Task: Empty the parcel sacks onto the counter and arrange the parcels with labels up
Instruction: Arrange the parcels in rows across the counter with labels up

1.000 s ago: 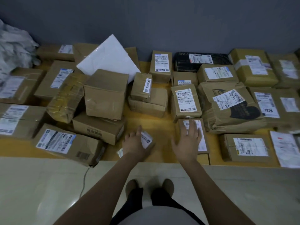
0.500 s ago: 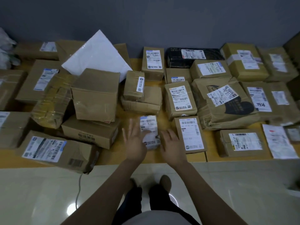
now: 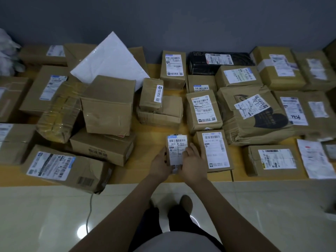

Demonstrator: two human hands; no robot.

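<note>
A small brown parcel (image 3: 177, 149) with its white label facing up lies on the yellow counter (image 3: 145, 168) near the front edge. My left hand (image 3: 161, 165) grips its left side and my right hand (image 3: 192, 163) holds its right side, fingers over the label's edge. Just right of it lies another small labelled parcel (image 3: 214, 150). Many brown parcels cover the counter; those on the right mostly show labels up, like the crumpled paper parcel (image 3: 252, 115). On the left, a plain box (image 3: 108, 104) shows no label.
A white mailer (image 3: 109, 60) leans at the back. A black parcel (image 3: 218, 62) sits by the grey wall. One labelled box (image 3: 63, 169) overhangs the counter's front edge at left. White sacks (image 3: 7, 53) bunch at far left. Tiled floor and my feet lie below.
My left hand turned the small parcel label up and set it beside the right-hand parcel. My right hand left that parcel and now both hands hold the small one.
</note>
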